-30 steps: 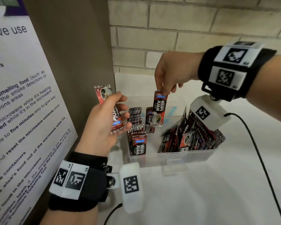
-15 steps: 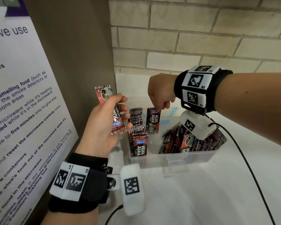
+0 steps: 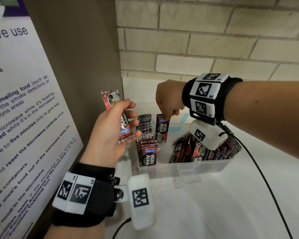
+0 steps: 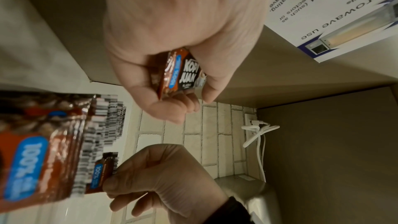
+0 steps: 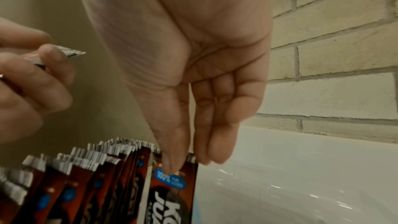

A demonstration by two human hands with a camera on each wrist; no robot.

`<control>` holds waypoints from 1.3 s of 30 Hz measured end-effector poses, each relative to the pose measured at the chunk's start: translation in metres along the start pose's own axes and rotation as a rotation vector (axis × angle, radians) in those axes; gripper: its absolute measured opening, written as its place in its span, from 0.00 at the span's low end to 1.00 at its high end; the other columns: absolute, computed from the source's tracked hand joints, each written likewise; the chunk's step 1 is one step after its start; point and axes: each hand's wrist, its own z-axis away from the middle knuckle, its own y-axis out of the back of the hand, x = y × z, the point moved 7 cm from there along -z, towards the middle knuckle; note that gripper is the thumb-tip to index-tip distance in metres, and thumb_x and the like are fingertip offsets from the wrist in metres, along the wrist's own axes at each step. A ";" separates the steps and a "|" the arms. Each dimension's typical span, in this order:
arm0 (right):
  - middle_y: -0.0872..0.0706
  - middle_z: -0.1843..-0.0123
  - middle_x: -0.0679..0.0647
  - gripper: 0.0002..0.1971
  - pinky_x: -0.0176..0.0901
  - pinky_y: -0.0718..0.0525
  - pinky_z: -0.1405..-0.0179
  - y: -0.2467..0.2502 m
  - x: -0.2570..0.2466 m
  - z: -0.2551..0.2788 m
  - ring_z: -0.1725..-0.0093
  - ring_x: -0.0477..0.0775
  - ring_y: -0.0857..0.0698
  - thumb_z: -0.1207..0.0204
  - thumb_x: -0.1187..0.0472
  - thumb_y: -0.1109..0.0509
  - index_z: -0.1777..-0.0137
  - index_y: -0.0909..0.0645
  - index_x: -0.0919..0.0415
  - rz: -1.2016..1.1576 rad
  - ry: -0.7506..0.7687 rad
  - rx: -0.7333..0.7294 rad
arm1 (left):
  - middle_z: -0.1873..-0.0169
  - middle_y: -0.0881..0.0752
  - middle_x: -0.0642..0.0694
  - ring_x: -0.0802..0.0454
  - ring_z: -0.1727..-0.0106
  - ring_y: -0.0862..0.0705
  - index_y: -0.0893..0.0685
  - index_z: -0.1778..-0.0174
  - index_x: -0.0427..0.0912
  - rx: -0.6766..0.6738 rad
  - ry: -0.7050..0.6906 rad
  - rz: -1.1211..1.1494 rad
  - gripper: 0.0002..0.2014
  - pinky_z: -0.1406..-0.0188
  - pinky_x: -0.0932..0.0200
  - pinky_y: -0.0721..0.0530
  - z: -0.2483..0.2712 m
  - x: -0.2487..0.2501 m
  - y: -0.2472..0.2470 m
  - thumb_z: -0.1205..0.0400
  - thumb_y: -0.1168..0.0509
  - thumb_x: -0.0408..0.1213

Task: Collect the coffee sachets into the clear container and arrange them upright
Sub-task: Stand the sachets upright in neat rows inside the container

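Note:
A clear container [image 3: 188, 165] stands on the white counter. A row of upright red-and-black coffee sachets [image 3: 145, 135] fills its left side, and a loose pile of sachets [image 3: 205, 149] leans at its right. My right hand [image 3: 167, 114] pinches the top of one sachet [image 3: 161, 130] that stands upright at the far end of the row. In the right wrist view the thumb and fingers [image 5: 172, 164] pinch that sachet [image 5: 172, 193]. My left hand [image 3: 129, 118] hovers left of the container and grips a few sachets [image 3: 123, 121]; these held sachets [image 4: 183, 74] also show in the left wrist view.
A brown cabinet panel with a microwave notice [image 3: 24, 118] stands close on the left. A brick wall [image 3: 214, 49] rises behind the container. White counter [image 3: 214, 204] stretches in front and to the right, crossed by a black cable [image 3: 266, 187].
My right hand has come down and to the left, lowering its sachet from above the container to the far end of the upright row. The left hand has stayed where it was.

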 end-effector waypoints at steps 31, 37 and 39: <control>0.12 0.67 0.53 0.07 0.37 0.19 0.74 0.027 -0.011 0.075 0.72 0.49 0.16 0.29 0.67 0.24 0.52 0.14 0.62 -0.860 0.250 0.258 | 0.71 0.14 0.50 0.60 0.75 0.19 0.11 0.60 0.45 -0.226 -0.030 -0.104 0.11 0.83 0.69 0.25 0.009 -0.005 -0.021 0.38 0.27 0.35; 0.12 0.64 0.60 0.05 0.36 0.17 0.76 0.010 0.018 0.086 0.70 0.53 0.18 0.32 0.73 0.24 0.60 0.15 0.64 -1.162 0.198 0.331 | 0.70 0.12 0.46 0.58 0.74 0.15 0.18 0.59 0.39 -0.122 -0.081 0.074 0.13 0.79 0.70 0.18 0.003 0.004 -0.009 0.38 0.28 0.32; 0.13 0.68 0.57 0.06 0.36 0.16 0.76 0.003 0.026 0.092 0.73 0.51 0.18 0.37 0.71 0.23 0.61 0.16 0.65 -1.280 0.212 0.321 | 0.71 0.12 0.46 0.57 0.74 0.15 0.19 0.60 0.39 -0.133 -0.092 0.111 0.10 0.78 0.69 0.18 0.004 0.006 -0.008 0.36 0.29 0.35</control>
